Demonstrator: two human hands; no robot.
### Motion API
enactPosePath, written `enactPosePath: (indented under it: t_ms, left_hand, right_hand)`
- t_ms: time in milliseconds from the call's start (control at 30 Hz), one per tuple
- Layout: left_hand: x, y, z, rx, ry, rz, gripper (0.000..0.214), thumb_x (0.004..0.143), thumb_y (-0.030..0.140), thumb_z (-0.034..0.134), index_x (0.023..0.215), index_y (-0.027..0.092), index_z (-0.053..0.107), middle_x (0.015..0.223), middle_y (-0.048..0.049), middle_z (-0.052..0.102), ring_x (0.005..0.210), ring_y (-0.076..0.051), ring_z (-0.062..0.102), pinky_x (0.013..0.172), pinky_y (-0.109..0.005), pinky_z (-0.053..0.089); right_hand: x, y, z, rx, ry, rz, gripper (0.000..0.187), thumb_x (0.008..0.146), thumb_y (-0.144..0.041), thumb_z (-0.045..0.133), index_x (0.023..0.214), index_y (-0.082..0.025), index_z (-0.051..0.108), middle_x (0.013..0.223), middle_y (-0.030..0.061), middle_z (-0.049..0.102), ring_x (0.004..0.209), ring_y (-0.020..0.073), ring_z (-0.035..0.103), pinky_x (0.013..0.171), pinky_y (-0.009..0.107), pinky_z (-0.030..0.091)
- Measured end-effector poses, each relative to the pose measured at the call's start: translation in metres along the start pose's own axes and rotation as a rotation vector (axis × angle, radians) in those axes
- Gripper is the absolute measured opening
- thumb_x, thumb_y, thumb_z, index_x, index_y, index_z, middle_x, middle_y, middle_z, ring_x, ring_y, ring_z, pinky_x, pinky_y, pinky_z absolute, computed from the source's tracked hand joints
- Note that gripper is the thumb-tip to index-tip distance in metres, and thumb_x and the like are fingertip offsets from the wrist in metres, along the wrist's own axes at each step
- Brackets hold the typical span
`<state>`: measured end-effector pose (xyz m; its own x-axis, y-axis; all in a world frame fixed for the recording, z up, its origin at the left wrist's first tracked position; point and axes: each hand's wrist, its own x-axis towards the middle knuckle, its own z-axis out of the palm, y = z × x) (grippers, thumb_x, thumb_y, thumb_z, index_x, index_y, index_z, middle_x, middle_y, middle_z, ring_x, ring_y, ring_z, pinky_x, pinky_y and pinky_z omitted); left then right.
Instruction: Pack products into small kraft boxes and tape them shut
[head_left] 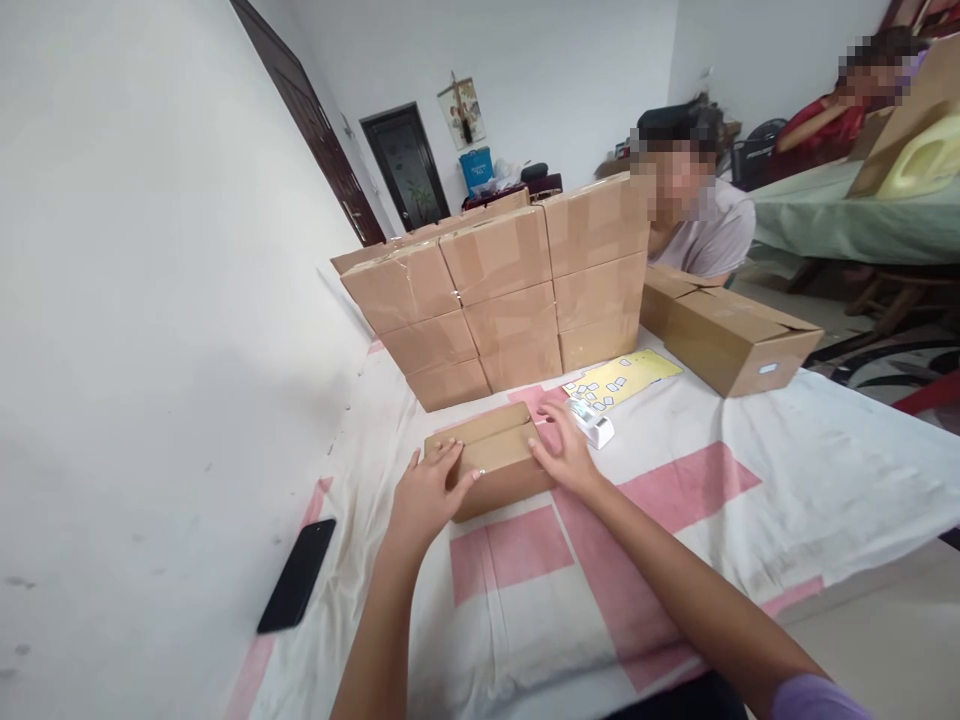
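Observation:
A small brown cardboard box (496, 462) lies on the cloth-covered table in front of me, its top flaps folded down with a seam along the middle. At its left end, my left hand (429, 492) grips the box, fingers over the top and thumb by the near edge. My right hand (568, 455) holds the opposite end, its thumb on the top and its fingers curved beyond the corner. Just past those fingers sits a small white device (598, 430), partly hidden by the hand.
Stacked taped cartons (510, 290) form a wall behind the box. A yellow sheet with white labels (637, 378) and a long carton (739, 335) lie to the right. A black phone (297, 576) rests at left by the wall. A person (709, 225) sits across the table.

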<state>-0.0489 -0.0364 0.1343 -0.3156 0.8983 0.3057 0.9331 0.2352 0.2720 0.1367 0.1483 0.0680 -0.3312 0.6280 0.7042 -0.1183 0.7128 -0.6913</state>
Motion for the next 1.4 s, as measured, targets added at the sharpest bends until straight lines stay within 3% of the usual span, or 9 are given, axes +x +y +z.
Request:
enactPosePath:
  t_ms: [67,133,267,333,600,800,1067,1267,1400]
  left_hand:
    - [-0.001,0.008,0.004,0.048,-0.004,0.001,0.059,0.089,0.053,0.063,0.14,0.024,0.057,0.145,-0.0134,0.059,0.132,-0.034,0.055,0.12,-0.062,0.028]
    - [0.0,0.014,0.007,0.139,-0.005,0.007,0.064,0.086,0.055,0.067,0.141,0.023,0.056,0.138,-0.0146,0.062,0.125,-0.036,0.059,0.119,-0.063,0.028]
    - [0.006,0.02,0.012,0.265,-0.008,0.019,0.058,0.089,0.048,0.066,0.139,0.019,0.058,0.122,-0.0142,0.065,0.115,-0.036,0.06,0.113,-0.06,0.036]
    - [0.005,0.019,0.016,0.28,0.002,0.022,0.058,0.09,0.048,0.064,0.139,0.018,0.057,0.124,-0.015,0.064,0.115,-0.036,0.059,0.109,-0.056,0.042]
    - [-0.006,0.012,0.028,0.308,0.059,0.029,0.058,0.095,0.052,0.053,0.145,0.021,0.051,0.136,-0.0133,0.06,0.128,-0.037,0.052,0.102,-0.052,0.049]
    - [-0.01,0.012,0.034,0.293,0.106,0.024,0.061,0.096,0.054,0.049,0.147,0.02,0.049,0.143,-0.0136,0.057,0.134,-0.039,0.048,0.106,-0.053,0.046]
    - [-0.012,0.01,0.039,0.274,0.169,0.038,0.058,0.097,0.055,0.045,0.147,0.025,0.048,0.139,-0.0143,0.059,0.133,-0.039,0.05,0.101,-0.054,0.048]
    - [-0.014,0.008,0.041,0.294,0.19,0.055,0.06,0.099,0.057,0.037,0.144,0.021,0.051,0.141,-0.0157,0.058,0.131,-0.04,0.051,0.1,-0.054,0.048]
    - [-0.017,0.007,0.042,0.289,0.198,0.051,0.059,0.099,0.057,0.037,0.147,0.024,0.047,0.143,-0.0148,0.056,0.134,-0.04,0.048,0.102,-0.055,0.046]
  right_hand:
    - [0.013,0.006,-0.021,-0.065,0.168,-0.007,0.036,0.088,-0.028,0.062,0.123,-0.02,0.059,0.139,0.0162,0.049,0.115,0.0261,0.06,0.097,0.042,0.053]
    - [0.031,0.017,-0.047,-0.168,0.23,0.142,0.026,0.09,-0.026,0.056,0.113,-0.018,0.063,0.132,0.0152,0.054,0.108,0.0236,0.062,0.091,0.038,0.053]
    - [0.059,0.045,-0.093,-0.414,-0.14,0.636,0.017,0.083,-0.021,0.055,0.083,-0.015,0.071,0.103,0.0106,0.07,0.098,0.023,0.063,0.084,0.031,0.048]
    - [0.063,0.058,-0.103,-0.429,-0.279,0.764,0.016,0.078,-0.019,0.059,0.068,-0.013,0.07,0.086,0.009,0.071,0.084,0.0213,0.064,0.074,0.029,0.046]
    - [0.062,0.069,-0.099,-0.352,-0.384,0.937,0.021,0.081,-0.028,0.057,0.073,-0.013,0.07,0.078,0.0064,0.072,0.069,0.0152,0.056,0.059,0.024,0.039]
    - [0.064,0.066,-0.092,-0.336,-0.384,1.074,0.013,0.077,-0.022,0.067,0.069,-0.014,0.061,0.062,0.0014,0.06,0.051,0.0091,0.044,0.047,0.023,0.031]
    - [0.062,0.06,-0.093,-0.121,-0.362,1.225,0.016,0.086,-0.025,0.069,0.085,-0.014,0.057,0.059,0.0056,0.064,0.048,0.0182,0.064,0.049,0.029,0.055]
    - [0.058,0.056,-0.094,0.032,-0.231,1.186,0.017,0.095,-0.03,0.062,0.097,-0.015,0.055,0.079,0.0076,0.068,0.061,0.0199,0.073,0.055,0.03,0.062]
    - [0.052,0.059,-0.091,0.079,-0.177,1.155,0.024,0.093,-0.036,0.068,0.092,-0.014,0.058,0.077,0.0062,0.067,0.058,0.0182,0.071,0.055,0.03,0.062]
